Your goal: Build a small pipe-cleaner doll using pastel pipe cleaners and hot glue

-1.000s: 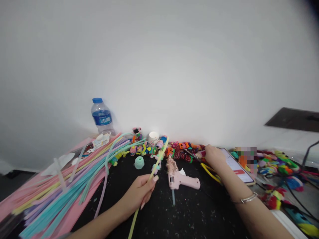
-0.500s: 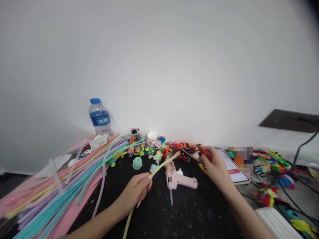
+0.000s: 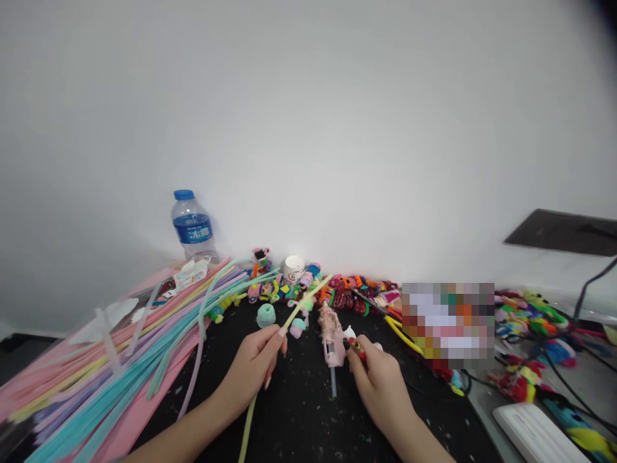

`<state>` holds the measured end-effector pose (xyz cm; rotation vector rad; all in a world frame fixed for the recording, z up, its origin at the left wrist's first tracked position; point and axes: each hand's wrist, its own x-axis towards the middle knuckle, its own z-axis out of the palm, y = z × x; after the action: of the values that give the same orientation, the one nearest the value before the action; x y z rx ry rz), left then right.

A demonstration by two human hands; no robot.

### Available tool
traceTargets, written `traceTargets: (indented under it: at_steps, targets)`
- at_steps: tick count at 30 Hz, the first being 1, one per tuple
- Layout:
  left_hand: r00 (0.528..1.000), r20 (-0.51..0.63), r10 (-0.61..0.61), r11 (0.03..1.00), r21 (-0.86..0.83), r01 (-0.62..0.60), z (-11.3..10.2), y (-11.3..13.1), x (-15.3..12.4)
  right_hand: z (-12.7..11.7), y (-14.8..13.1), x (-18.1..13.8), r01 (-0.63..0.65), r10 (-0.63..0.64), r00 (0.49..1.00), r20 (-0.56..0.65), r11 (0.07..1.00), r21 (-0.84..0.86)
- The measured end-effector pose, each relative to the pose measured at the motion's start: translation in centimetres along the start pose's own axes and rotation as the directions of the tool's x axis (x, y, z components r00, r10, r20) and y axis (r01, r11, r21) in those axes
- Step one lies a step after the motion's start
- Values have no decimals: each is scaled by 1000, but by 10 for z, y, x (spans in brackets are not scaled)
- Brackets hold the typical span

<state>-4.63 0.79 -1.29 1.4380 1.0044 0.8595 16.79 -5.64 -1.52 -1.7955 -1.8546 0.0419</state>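
Pinching a long, pale-yellow, fuzzy craft stem (image 3: 301, 305) between the thumb and fingers of the left hand (image 3: 258, 360), holding it aslant above the black, debris-flecked work surface (image 3: 299, 418), pointing one end toward the wall (image 3: 337, 161) and trailing the other below the palm. Curling the right hand's (image 3: 380, 379) fingers around a small red object with a dark tip (image 3: 357, 349), too covered to identify. Blocking from view, with that hand, most of the handle of a pale-pink plastic glue gun (image 3: 332, 337); whether touching it, impossible to tell. Facing, past the left fingertips, a mint-green, rounded, fuzzy coil (image 3: 266, 315), then a crowded row of small, multicoloured, fuzzy figures (image 3: 354, 283) and a white cup (image 3: 294, 269). Having, farther left, a broad bundle of pastel, fuzzy stems (image 3: 139, 347) and a clear, blue-capped plastic bottle (image 3: 193, 228).
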Motion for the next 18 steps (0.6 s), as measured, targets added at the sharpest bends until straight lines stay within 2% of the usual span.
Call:
traceTargets:
  at_steps: [4, 7, 8, 12, 15, 18]
  targets:
    - [1000, -23, 4, 1000, -8, -4, -1, 0, -1, -3, 10, 4, -19, 18, 997, -73, 1000, -22]
    - [999, -33, 9, 1000, -7, -9, -1, -1, -1, -17, 14, 11, 89, -79, 987, -141, 994, 62]
    - [999, -35, 15, 1000, -6, -15, -1, 0, 0, -22, 15, 13, 84, -77, 989, -123, 995, 55]
    - [999, -41, 19, 1000, -3, -20, -1, 1, 1, -36, 20, 18, -1, 1, 997, 71, 1000, -1]
    - [999, -45, 17, 1000, -3, -17, -1, 2, 1, -35, 25, 18, -28, 32, 978, 207, 999, -26]
    - [998, -54, 22, 1000, 2, -22, -2, 3, 1, -33, 30, 18, -27, 41, 959, 281, 998, -55]
